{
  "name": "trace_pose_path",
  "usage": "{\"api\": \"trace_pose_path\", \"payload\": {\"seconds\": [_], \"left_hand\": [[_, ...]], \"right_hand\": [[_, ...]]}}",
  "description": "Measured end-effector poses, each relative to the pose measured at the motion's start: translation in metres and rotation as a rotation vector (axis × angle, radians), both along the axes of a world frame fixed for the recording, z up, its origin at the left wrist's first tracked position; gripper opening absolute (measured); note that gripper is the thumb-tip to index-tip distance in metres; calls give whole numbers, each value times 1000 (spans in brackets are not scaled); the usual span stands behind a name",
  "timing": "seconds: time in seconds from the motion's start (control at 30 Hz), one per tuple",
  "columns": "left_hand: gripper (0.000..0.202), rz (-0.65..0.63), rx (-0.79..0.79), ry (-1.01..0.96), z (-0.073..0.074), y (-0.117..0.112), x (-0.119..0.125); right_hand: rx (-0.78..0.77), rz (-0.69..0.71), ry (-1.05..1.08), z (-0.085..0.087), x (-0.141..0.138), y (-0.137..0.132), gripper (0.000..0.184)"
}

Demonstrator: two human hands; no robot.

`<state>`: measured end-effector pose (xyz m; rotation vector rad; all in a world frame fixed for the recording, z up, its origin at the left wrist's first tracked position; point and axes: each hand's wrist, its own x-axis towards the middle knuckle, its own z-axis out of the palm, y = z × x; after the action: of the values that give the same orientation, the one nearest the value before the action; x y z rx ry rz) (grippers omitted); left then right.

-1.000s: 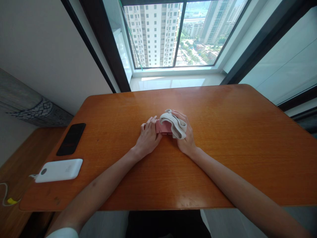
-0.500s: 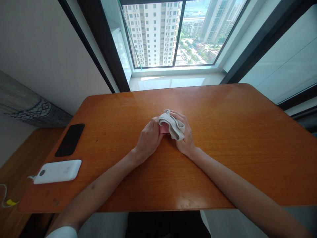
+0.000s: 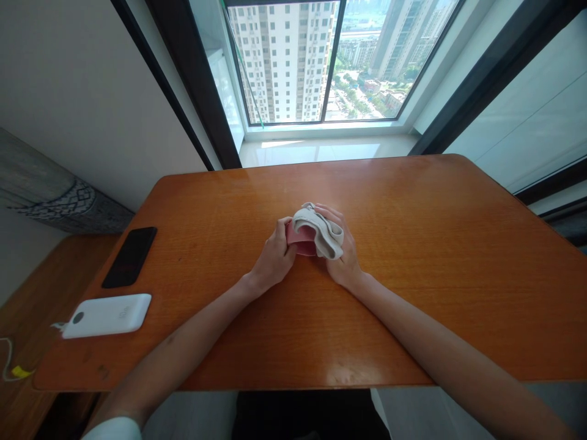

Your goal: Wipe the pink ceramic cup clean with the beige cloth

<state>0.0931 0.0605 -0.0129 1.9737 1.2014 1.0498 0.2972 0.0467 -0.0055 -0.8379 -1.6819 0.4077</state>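
Note:
Over the middle of the wooden table, my left hand [image 3: 276,253] pinches the left side of a pink object [image 3: 302,242], which has a curved rim; its exact kind I cannot make out. My right hand [image 3: 345,260] is closed round a bunched whitish cloth [image 3: 326,233] on the object's right side. Folds of the cloth lie over the top of the pink object and hide part of it. The right fingers wrap behind the cloth and are partly hidden.
The brown wooden table [image 3: 413,275] has rounded corners. At its left side lie a black phone [image 3: 129,256] and a white power bank [image 3: 107,316] with a cable at its end. A window [image 3: 321,67] is beyond the far edge.
My left hand has shifted slightly left and down and its grip has changed, so more of the pink object shows. The right hand and cloth have barely moved.

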Motion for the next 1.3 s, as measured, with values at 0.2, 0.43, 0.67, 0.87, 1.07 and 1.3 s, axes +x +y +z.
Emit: {"api": "trace_pose_path", "payload": {"seconds": [0.2, 0.43, 0.67, 0.87, 1.07, 1.3], "left_hand": [[36, -24, -69, -96, 2, 5, -2], [28, -21, -98, -36, 5, 8, -5], [29, -45, -98, 55, 2, 16, -13], [40, -79, -68, 222, -9, 25, -22], [59, -44, -27, 424, -10, 30, -28], [58, 33, 53, 461, -3, 24, -25]], "right_hand": [[-13, 10, -6, 0, -1, -1, 48], [-9, 18, -13, 0, 0, -1, 48], [-7, 27, -44, 3, -2, -4, 50], [2, 33, -31, 1, -2, -2, 49], [-15, 35, -44, -2, -3, -1, 49], [-17, 42, -57, -1, -2, -1, 50]]}}
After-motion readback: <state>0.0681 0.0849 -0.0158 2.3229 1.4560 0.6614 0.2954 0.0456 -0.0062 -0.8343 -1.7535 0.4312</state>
